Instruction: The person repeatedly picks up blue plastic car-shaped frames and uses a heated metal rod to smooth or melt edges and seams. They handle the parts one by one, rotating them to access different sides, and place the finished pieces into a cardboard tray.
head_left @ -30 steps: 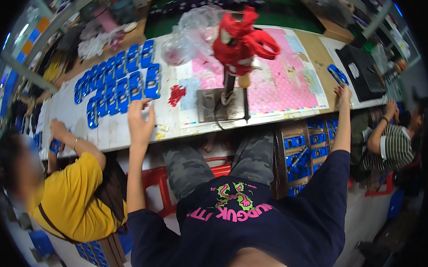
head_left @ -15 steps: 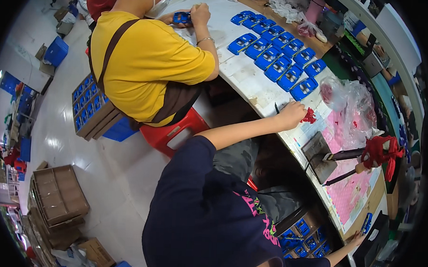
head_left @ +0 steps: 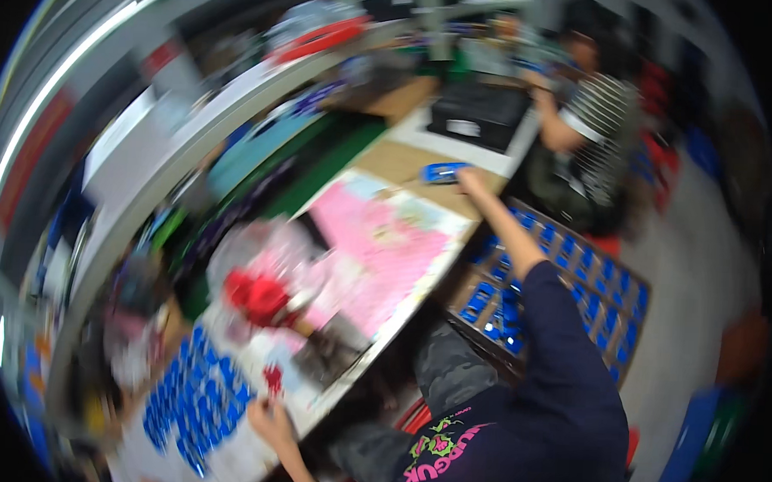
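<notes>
Right hand (head_left: 469,180): fingers meeting the near end of a glossy blue toy-car shell (head_left: 442,172), its windows dark and pale; whether they are closed around it or only touching cannot be told through the blur. Left hand (head_left: 272,421): fingers drawn together, low over the edge of the long white desk (head_left: 230,465); whether anything is pinched there cannot be told. Just beyond the left fingertips, a small loose heap of bright red pieces (head_left: 273,380). Just left of the left hand, a close-set group of blue car shells (head_left: 191,396), laid in rows, individual outlines smeared. Under the shell at the right hand, a tan flat board or sheet (head_left: 394,165). Between the hands, nearer the left, a dark grey metal plate (head_left: 340,353); past it, a bundle of bright red cloth (head_left: 259,297). Also between the hands, nearer the right, a pink patterned sheet (head_left: 384,249), stained in places. Beyond the left hand, behind the red cloth, a crumpled clear plastic bag (head_left: 235,256). Below and to the right of the right hand, beside the desk, brown cardboard trays (head_left: 646,308) with compartments, filled with blue shells. Beyond the right hand, a flat black case (head_left: 482,114) bearing a white label. Farther past that hand, a seated person in a striped shirt (head_left: 605,104).
</notes>
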Demonstrator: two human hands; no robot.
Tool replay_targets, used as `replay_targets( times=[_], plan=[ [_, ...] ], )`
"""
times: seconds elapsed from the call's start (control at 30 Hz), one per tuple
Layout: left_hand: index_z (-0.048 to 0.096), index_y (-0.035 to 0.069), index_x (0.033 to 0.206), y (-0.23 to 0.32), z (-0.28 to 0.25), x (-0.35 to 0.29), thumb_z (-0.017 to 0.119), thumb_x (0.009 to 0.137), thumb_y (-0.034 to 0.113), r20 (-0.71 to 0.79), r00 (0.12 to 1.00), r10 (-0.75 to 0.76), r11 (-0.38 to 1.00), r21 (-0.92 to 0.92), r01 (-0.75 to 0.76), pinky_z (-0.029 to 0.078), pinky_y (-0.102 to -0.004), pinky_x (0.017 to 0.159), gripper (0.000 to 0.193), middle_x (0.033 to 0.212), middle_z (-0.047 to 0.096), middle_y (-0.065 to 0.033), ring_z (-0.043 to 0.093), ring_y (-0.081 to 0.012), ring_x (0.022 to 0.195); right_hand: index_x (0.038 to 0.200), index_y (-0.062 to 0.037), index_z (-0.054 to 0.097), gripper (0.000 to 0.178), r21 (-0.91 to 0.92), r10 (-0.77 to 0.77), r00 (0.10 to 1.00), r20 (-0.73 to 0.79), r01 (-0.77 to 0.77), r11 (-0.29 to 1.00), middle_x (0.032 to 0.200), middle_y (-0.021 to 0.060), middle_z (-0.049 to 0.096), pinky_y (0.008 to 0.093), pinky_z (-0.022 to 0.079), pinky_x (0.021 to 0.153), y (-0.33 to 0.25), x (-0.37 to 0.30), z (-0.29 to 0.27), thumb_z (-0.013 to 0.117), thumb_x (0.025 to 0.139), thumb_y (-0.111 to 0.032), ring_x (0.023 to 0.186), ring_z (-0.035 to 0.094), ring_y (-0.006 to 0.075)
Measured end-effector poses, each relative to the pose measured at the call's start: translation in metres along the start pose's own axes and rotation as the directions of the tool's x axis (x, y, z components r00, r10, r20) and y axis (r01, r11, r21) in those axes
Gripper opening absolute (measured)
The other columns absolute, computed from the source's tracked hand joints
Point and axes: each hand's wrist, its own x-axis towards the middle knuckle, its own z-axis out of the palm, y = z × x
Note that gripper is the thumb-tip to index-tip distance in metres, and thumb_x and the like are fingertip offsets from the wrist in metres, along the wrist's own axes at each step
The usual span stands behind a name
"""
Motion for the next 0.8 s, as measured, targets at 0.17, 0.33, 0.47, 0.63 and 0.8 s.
replay_targets(
  times=[0.17, 0.33, 0.47, 0.63, 0.8],
  plan=[
    [0.057, -0.004, 0.073, 0.050, -0.014, 0.005, 0.058, 0.072, 0.007, 0.073, 0.994, -0.078, 0.992, 0.107, 0.070, 0.043, -0.0344, 0.061, 0.012, 0.068, 0.055, -0.0155, 0.050, -0.0258, 0.061, 0.083, 0.0010, 0.046, 0.041, 0.377, 0.138, 0.989, -0.055, -0.107, 0.920, 0.066, 0.0146, 0.055, 0.0273, 0.048, 0.037, -0.004, -0.065, -0.018, 0.061, 0.072, -0.036, 0.044, 0.058, 0.0206],
    [0.055, -0.003, 0.068, 0.060, -0.013, 0.008, 0.059, 0.069, 0.000, -0.049, 0.999, 0.009, 0.988, 0.156, -0.001, 0.042, -0.0294, 0.055, 0.005, 0.062, 0.054, -0.0122, 0.048, -0.0211, 0.055, 0.095, 0.0013, 0.046, 0.056, 0.638, 0.185, 0.976, 0.116, -0.216, 0.739, 0.077, 0.0169, 0.056, 0.0320, 0.053, 0.052, -0.003, -0.108, -0.037, 0.059, 0.071, -0.047, 0.060, 0.061, 0.0272],
    [0.055, -0.001, 0.067, 0.053, -0.017, 0.001, 0.056, 0.074, 0.004, -0.086, 0.994, -0.073, 0.983, 0.164, 0.087, 0.042, -0.0287, 0.056, 0.008, 0.063, 0.054, -0.0109, 0.050, -0.0208, 0.057, 0.101, 0.0055, 0.042, 0.074, 0.751, 0.227, 0.912, 0.341, -0.410, 0.518, 0.082, 0.0228, 0.054, 0.0353, 0.053, 0.059, -0.011, -0.136, -0.024, 0.056, 0.066, -0.058, 0.067, 0.061, 0.0314],
    [0.056, 0.000, 0.069, 0.062, -0.020, -0.005, 0.054, 0.076, 0.007, -0.078, 0.989, -0.127, 0.977, 0.164, 0.138, 0.042, -0.0284, 0.055, 0.011, 0.063, 0.054, -0.0117, 0.050, -0.0219, 0.058, 0.086, -0.0022, 0.048, 0.051, 0.820, 0.187, 0.886, 0.424, -0.463, 0.336, 0.077, 0.0148, 0.053, 0.0368, 0.051, 0.063, -0.009, -0.178, -0.027, 0.054, 0.072, -0.051, 0.063, 0.059, 0.0293],
    [0.054, 0.000, 0.066, 0.038, -0.008, -0.004, 0.054, 0.074, 0.008, -0.147, 0.989, 0.034, 0.966, 0.257, 0.005, 0.042, -0.0330, 0.055, 0.011, 0.062, 0.053, -0.0139, 0.050, -0.0253, 0.056, 0.076, -0.0068, 0.048, 0.030, 0.738, 0.039, 0.849, 0.527, -0.480, 0.475, 0.075, 0.0089, 0.055, 0.0314, 0.049, 0.054, -0.024, -0.227, -0.047, 0.051, 0.077, -0.037, 0.058, 0.058, 0.0222]
  ],
)
